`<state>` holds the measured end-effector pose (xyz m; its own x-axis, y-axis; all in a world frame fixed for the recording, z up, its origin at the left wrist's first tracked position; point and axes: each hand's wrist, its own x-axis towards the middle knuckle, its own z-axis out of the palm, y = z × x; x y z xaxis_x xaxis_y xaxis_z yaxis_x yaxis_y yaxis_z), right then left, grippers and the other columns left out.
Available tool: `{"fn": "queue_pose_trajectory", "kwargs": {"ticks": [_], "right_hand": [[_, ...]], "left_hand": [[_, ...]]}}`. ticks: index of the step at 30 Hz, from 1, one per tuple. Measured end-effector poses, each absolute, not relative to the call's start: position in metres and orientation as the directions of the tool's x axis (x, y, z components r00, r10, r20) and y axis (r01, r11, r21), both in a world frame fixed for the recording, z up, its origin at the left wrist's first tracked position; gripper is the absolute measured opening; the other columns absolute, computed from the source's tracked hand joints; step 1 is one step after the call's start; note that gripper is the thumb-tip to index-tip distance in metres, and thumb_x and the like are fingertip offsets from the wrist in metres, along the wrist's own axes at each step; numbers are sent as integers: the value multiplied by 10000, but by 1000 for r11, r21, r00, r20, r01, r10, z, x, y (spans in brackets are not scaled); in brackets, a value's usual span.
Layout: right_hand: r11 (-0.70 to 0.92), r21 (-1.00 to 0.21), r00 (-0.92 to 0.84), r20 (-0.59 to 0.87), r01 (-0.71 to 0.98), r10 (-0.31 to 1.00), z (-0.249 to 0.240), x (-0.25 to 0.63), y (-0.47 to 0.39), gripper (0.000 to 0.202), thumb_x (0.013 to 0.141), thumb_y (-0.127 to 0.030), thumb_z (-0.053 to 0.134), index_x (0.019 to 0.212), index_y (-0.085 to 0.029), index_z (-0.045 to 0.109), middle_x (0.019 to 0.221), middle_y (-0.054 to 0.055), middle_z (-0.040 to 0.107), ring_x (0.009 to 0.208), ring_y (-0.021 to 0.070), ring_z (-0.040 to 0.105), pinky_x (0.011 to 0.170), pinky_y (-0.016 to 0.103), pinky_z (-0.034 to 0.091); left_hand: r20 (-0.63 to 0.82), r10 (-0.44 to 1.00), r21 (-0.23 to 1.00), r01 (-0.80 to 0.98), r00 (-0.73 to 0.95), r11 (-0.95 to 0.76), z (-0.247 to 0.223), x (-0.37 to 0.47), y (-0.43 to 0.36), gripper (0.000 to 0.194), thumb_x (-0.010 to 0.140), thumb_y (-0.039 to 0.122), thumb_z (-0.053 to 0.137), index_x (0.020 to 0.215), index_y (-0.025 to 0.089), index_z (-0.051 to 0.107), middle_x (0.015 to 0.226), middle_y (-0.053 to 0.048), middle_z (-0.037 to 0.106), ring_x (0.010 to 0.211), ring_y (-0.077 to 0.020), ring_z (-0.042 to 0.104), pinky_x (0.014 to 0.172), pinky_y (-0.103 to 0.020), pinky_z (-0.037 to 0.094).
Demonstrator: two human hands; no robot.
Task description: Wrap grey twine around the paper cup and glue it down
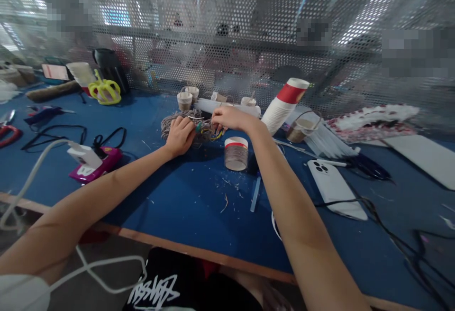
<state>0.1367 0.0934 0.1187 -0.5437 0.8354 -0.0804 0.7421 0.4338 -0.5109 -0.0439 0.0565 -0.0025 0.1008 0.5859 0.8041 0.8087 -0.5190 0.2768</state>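
tbh I'd let the left hand (180,136), fingers curled over the cord bundle (167,123) on the table (199,206) (grip unclear), pin it while the right hand (232,118), fingertips bunched at the bundle's right end, can't tell on what, works clear of the wrapped cup (236,156).

A blue table (192,197) with a brownish front edge carries a loose bundle of grey-brown twine (167,125) near its middle, with a twine-wrapped cup (236,155) just beside it and a pale blue stick (255,192) nearer the front edge. Toward the left lie a purple power strip (110,157) with a white plug (85,155) in it, a thin black cord (55,127) and scissors (7,117) with red handles. Toward the right are a leaning stack of paper cups (280,109), a bundle of translucent sticks (329,138) and a white phone (334,185), crossed by a black cable (378,214)
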Motion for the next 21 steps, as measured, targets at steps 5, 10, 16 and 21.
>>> {"fn": "queue_pose_trajectory", "kwargs": {"ticks": [5, 10, 16, 21], "right_hand": [[396, -506, -538, -168, 766, 826, 109, 137, 101, 199, 794, -187, 572, 596, -203, 561, 620, 41, 676, 590, 156, 641, 561, 268, 524], [394, -479, -522, -167, 785, 837, 110, 138, 97, 127, 753, -186, 649, 644, -199, 585, 654, 31, 664, 579, 154, 627, 549, 263, 517], [407, -509, -460, 25, 758, 888, 124, 142, 96, 135, 779, -108, 549, 852, -189, 628, 853, 49, 685, 792, 182, 651, 660, 263, 534], [385, -507, -332, 195, 771, 923, 126, 142, 102, 231, 805, -112, 520, 1005, -118, 634, 1053, 142, 680, 1065, 270, 614, 889, 377, 496]], "left_hand": [[858, 500, 424, 713, -119, -558, -3, -46, 64, 362, 980, 389, 318, 666, 214, 360, 725, -24, 449, 735, -183, 456, 724, -338, 416], [840, 448, 530, 639, -305, -558, 3, -46, 71, 428, 980, 525, 334, 684, 217, 353, 788, -19, 415, 768, -173, 456, 723, -324, 431], [866, 377, 499, 597, -328, -628, 31, -57, 77, 452, 928, 586, 440, 679, 216, 371, 832, -29, 405, 819, -185, 442, 766, -343, 423], [850, 310, 518, 567, -426, -640, 44, -65, 77, 477, 924, 636, 397, 675, 232, 349, 819, -37, 367, 838, -220, 416, 804, -392, 407]]}}
